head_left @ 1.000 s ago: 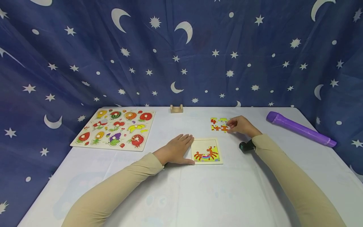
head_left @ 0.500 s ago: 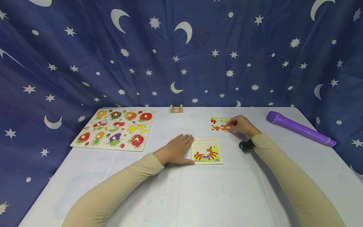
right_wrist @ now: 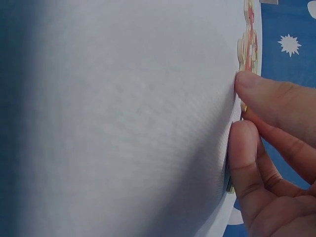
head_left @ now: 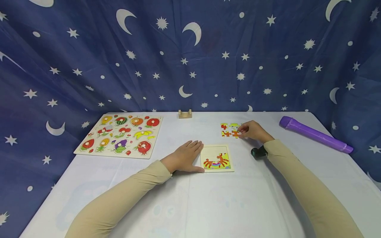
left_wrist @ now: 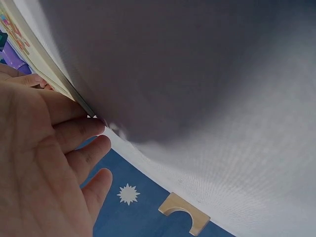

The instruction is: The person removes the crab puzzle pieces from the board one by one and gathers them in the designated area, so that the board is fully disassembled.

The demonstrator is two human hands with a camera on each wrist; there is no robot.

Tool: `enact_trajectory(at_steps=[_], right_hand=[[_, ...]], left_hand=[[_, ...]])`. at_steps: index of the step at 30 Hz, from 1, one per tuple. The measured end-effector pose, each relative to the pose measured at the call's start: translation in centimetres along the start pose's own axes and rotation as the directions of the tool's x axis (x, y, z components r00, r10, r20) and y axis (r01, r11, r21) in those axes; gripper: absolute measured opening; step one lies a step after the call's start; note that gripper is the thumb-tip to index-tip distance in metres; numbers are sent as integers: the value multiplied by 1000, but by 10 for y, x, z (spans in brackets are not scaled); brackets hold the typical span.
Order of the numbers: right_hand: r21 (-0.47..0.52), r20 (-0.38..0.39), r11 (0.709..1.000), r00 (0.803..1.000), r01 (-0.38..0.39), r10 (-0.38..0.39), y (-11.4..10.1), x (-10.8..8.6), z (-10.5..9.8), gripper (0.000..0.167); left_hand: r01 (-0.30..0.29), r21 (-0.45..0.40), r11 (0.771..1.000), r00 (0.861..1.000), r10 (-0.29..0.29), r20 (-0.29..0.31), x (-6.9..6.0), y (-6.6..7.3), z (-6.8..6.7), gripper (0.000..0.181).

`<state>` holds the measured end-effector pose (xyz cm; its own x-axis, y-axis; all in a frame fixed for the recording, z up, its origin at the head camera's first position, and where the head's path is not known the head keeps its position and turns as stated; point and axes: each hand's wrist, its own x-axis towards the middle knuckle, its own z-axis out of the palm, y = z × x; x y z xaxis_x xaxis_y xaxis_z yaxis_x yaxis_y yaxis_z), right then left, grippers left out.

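A small square puzzle board [head_left: 215, 150], its lower part filled with a red-orange animal picture, lies flat before me. My left hand [head_left: 185, 157] rests along its left edge with fingers extended and thumb at the lower corner; the left wrist view shows the fingertips by the board's edge. Several loose jigsaw pieces [head_left: 226, 134], yellow, red and orange, lie behind the board to the right. At their right end, my right hand [head_left: 253, 131] has thumb and fingers bent in a pinch at a piece, mostly hidden by the fingers. The right wrist view shows the fingertips [right_wrist: 244, 143] low by the cloth.
On the left lies a wooden fruit puzzle board [head_left: 119, 135] with knobbed pieces. A small wooden cradle [head_left: 185, 114] stands at the back edge. To the right is a purple toy microphone [head_left: 315, 135]. A dark starry curtain [head_left: 190, 66] hangs behind the white table.
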<state>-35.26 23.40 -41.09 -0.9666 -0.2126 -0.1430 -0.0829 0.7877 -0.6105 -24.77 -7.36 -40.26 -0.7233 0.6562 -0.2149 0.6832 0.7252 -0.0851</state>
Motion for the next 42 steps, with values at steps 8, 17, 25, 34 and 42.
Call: enact_trajectory(at_steps=[8, 17, 25, 34, 42], right_hand=[[13, 4, 1000, 1000, 16, -16, 1, -4, -2, 35], [53, 4, 989, 991, 136, -136, -6, -33, 0, 37], [121, 134, 959, 953, 255, -270, -26, -57, 18, 37], [68, 215, 934, 909, 352, -358, -43, -70, 43, 34], [-34, 240, 923, 899, 384, -366, -48, -73, 48, 36]], left_hand=[[2, 11, 1000, 1000, -2, 0, 1, 0, 1, 99], [-4, 12, 1000, 1000, 4, 3, 0, 1, -1, 98], [-6, 30, 1000, 1000, 6, -3, 0, 0, 1, 99], [2, 40, 999, 1000, -2, 2, 2, 0, 3, 98], [4, 50, 999, 1000, -4, 2, 3, 0, 3, 99]])
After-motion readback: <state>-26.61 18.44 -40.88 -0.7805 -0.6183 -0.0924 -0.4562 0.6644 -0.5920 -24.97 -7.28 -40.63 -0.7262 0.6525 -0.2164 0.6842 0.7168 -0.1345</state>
